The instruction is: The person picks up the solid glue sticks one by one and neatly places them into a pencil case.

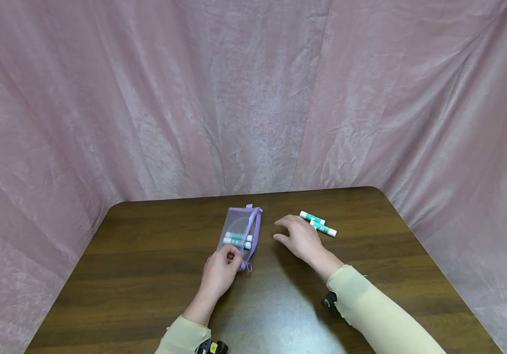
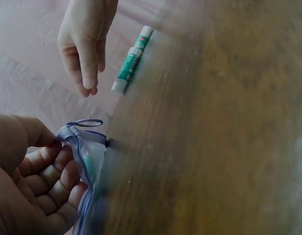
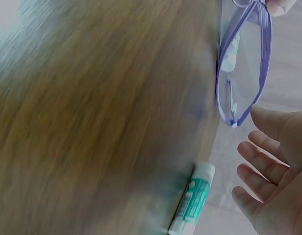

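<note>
My left grip [image 1: 221,269] pinches the mesh pouch [image 1: 235,222] by its near end on the worktop [image 1: 147,260], two glue sticks [image 1: 237,243] inside. Right grip [image 1: 299,237]: empty, fingers apart, near two loose sticks [image 1: 323,228]. Risk: mouth's open, one-end hold; a tug could spill contents.

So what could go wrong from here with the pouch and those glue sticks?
The two loose glue sticks on the table are round and close together, so the right hand might knock one rolling. The pouch gapes open, so the sticks inside could slide out if it tips. The left hand pinches it near one end, so it may twist if pushed.
</note>
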A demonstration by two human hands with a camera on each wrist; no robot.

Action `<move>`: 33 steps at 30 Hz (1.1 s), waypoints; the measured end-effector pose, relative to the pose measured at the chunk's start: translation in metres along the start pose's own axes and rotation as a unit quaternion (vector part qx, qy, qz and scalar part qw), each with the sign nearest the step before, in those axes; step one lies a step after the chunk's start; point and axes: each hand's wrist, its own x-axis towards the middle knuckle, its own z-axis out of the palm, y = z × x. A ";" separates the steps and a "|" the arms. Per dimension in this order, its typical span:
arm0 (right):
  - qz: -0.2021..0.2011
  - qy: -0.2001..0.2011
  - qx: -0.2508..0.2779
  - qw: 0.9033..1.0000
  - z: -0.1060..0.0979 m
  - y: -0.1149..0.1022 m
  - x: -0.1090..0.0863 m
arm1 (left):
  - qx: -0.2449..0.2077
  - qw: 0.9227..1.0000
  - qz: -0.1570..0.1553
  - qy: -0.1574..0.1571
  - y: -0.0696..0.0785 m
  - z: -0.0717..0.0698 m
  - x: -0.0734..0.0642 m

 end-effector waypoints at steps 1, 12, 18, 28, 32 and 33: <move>0.000 0.004 -0.003 1.000 -0.001 0.002 -0.001 | 0.001 1.000 0.001 0.001 0.000 0.000 0.000; 0.016 0.025 -0.014 0.999 -0.019 0.029 -0.018 | 0.001 1.000 0.008 0.006 0.000 0.000 0.000; 0.033 0.022 -0.025 0.999 -0.028 0.044 -0.027 | 0.002 1.000 0.009 0.008 0.000 0.000 0.000; 0.046 0.028 -0.038 0.998 -0.040 0.063 -0.037 | 0.001 1.000 0.001 0.003 -0.001 0.000 0.000; 0.058 0.024 -0.040 0.997 -0.044 0.069 -0.040 | 0.000 1.000 0.000 -0.002 0.000 -0.001 -0.001; 0.061 0.024 -0.039 0.997 -0.045 0.071 -0.041 | -0.001 1.000 0.000 -0.002 0.000 -0.001 0.000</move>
